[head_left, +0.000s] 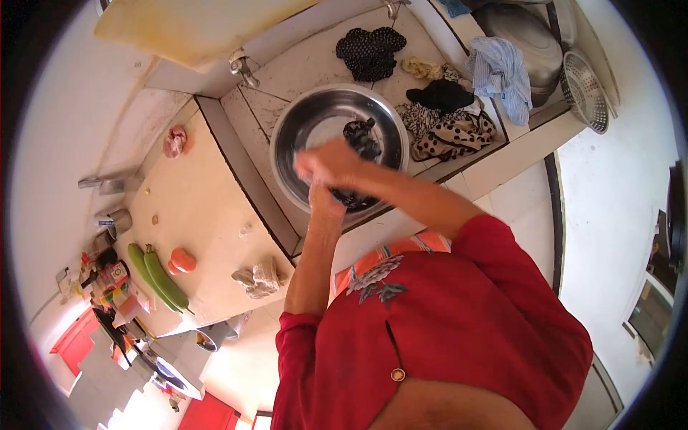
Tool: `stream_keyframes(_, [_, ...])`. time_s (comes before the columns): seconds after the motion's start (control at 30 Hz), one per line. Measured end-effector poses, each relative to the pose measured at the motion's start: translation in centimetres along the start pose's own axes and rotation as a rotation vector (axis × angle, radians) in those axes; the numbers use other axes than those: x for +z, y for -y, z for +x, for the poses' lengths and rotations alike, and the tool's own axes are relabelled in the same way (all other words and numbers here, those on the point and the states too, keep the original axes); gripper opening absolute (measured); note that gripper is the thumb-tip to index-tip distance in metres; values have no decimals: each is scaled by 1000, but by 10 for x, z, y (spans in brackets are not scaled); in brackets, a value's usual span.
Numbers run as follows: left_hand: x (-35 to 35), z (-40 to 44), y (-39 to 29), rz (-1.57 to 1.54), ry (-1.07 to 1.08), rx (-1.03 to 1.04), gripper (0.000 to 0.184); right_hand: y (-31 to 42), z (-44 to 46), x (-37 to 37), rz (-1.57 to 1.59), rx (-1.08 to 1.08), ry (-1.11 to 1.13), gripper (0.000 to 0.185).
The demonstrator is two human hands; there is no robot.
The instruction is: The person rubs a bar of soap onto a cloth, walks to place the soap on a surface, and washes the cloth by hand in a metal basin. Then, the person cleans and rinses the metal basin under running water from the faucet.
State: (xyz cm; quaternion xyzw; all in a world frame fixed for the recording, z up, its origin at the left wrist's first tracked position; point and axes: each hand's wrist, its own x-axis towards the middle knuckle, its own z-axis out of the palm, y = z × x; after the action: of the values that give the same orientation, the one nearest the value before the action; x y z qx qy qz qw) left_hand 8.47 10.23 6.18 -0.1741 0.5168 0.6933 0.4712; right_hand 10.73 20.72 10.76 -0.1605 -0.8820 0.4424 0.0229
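Note:
A round steel basin point(283, 154) stands in the tiled sink, with wet dark patterned cloth point(362, 138) inside it. Over its middle my right hand point(331, 163) is curled and pressed against my left hand, smeared by motion. Whatever it grips, if anything, is hidden. My left hand point(326, 198) is just below, towards the basin's near rim; its fingers are covered by the right hand. More dark cloth shows beneath my right forearm, close to the left wrist. I cannot tell whether it is joined to what lies between the hands.
Beside the basin lie a polka-dot cloth point(459, 136), a black cloth point(442, 95) and a dotted dark cloth point(369, 53). A tap point(244, 67) juts out at the upper left. On the left counter are long green vegetables point(163, 279), tomatoes point(182, 261) and a plastic bag point(258, 278).

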Motion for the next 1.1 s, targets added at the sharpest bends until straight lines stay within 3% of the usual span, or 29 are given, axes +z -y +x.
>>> stream_keyframes(0.1, [-1,4,-8,-163,146,-165,38,-11,-1,-2,-195,-75,-144,22])
stream_keyframes(0.17, [-27,22,0,-365,299,-194,39,13,-16,4,-143,-228,-142,21])
stream_keyframes(0.23, [-19,7,-8,-228,108,-170,37,24,-26,21,-37,-374,-120,21])
stream_keyframes(0.3, [4,-6,-19,-87,-61,-142,35,-14,-5,20,-73,-191,-209,22])
stream_keyframes(0.37, [17,-13,-23,-111,40,-208,33,-46,9,7,-145,-37,-281,31])
stream_keyframes(0.5, [26,-23,-37,-214,176,-256,39,-68,12,15,520,68,-467,44])
stream_keyframes(0.6, [8,-12,-38,-181,221,-242,46,-57,4,1,714,223,-386,37])
stream_keyframes(0.67, [-5,1,-29,-219,236,-280,50,-10,-6,6,731,101,-373,37])
stream_keyframes(0.7, [-47,41,2,-231,353,-206,50,11,-14,-2,451,120,-121,26])
stream_keyframes(0.73, [-54,62,13,-377,984,-11,49,16,-20,20,225,-144,-168,26])
stream_keyframes(0.77, [-39,38,6,-176,798,49,46,37,-31,20,294,-120,-7,25])
stream_keyframes(0.83, [1,-40,-20,217,404,166,40,52,-45,47,121,-298,2,20])
stream_keyframes(0.9, [3,-32,-14,137,285,38,37,49,-46,43,-49,-378,-48,22])
stream_keyframes(1.0, [4,-9,-4,19,99,-152,32,0,-18,13,-98,-199,-110,20])
stream_keyframes(1.1, [18,-6,0,-90,-92,-287,27,-75,2,11,-81,87,-369,22])
